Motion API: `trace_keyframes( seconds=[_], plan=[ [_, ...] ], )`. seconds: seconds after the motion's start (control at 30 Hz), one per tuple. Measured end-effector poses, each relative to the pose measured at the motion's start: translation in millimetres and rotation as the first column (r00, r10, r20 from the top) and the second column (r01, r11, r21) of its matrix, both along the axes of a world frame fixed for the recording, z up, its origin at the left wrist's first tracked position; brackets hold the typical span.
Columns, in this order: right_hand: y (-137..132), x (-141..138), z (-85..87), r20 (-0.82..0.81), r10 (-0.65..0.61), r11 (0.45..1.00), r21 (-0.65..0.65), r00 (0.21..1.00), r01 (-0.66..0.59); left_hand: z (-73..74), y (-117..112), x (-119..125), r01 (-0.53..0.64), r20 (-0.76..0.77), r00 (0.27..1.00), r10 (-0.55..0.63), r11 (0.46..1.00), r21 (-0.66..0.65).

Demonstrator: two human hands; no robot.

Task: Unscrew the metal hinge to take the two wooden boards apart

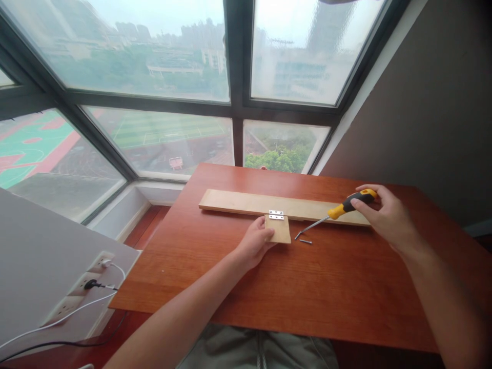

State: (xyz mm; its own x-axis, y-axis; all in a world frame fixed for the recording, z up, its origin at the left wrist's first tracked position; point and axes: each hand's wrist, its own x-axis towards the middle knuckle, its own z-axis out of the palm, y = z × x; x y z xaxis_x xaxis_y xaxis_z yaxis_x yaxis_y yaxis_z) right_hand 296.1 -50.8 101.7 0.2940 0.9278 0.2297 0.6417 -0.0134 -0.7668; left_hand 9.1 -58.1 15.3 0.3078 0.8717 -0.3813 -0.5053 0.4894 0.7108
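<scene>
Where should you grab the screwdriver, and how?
I'd grip the screwdriver by its thick yellow-and-black handle, coming from the right, like the right hand does: that end tilts up, while the thin shaft slopes down toward the table.

Table (165, 287): before the window (165, 136).
Board (238, 200): on the table, lengthwise left to right.
Plate (280, 233): before the board's middle; left hand (254, 242) at its left edge.
Hinge (276, 215): across the plate's far edge and the board's near edge.
Screw (306, 242): on the table, right of the plate.
Screwdriver (336, 211): in the right hand (386, 215), crossing over the board's right part, tip between plate and screw.
Sockets (64, 309): on the wall (34, 256), left of the table.
</scene>
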Motion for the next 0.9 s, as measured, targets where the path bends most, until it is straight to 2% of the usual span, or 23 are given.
trace_keyframes(
  seconds=[0.1,0.17,0.27,0.37,0.43,0.5,0.6,0.67,0.9],
  plan=[
    [-10.8,-7.1,4.2,0.067,0.029,0.999,0.038,0.997,-0.032,0.5,-0.4,-0.1,0.001,-0.003,1.0,-0.001,1.0,0.004],
    [-20.7,-14.6,10.4,0.195,0.047,0.993,0.098,0.98,-0.068,1.4,-0.7,-0.2,0.0,-0.008,1.0,0.0,1.0,0.003],
    [-35.3,-27.0,19.4,0.392,0.158,0.964,0.139,0.906,-0.229,2.7,-0.8,-0.4,-0.003,-0.012,1.0,0.003,1.0,-0.001],
    [-44.0,-36.8,23.3,0.507,0.331,0.881,0.135,0.796,-0.453,3.4,-1.1,-0.5,-0.008,-0.013,1.0,0.008,1.0,-0.004],
    [-45.6,-40.9,24.3,0.535,0.4,0.834,0.124,0.745,-0.537,3.8,-1.4,-0.4,-0.01,-0.016,1.0,0.01,1.0,-0.001],
    [-45.0,-42.6,26.0,0.526,0.394,0.851,0.102,0.754,-0.516,4.4,-1.7,-0.3,-0.012,-0.018,1.0,0.012,1.0,-0.001],
    [-42.5,-41.5,30.9,0.495,0.281,0.915,0.12,0.822,-0.384,5.0,-1.9,0.0,-0.008,-0.013,1.0,0.008,1.0,-0.001],
    [-40.7,-39.7,34.2,0.475,0.205,0.939,0.152,0.856,-0.31,4.2,-1.9,0.5,-0.008,-0.015,1.0,0.008,1.0,0.004],
    [-36.3,-37.4,34.1,0.353,0.135,0.968,0.154,0.926,-0.2,-2.5,-2.6,3.4,-0.01,-0.046,0.999,0.012,0.999,0.046]
  ],
)
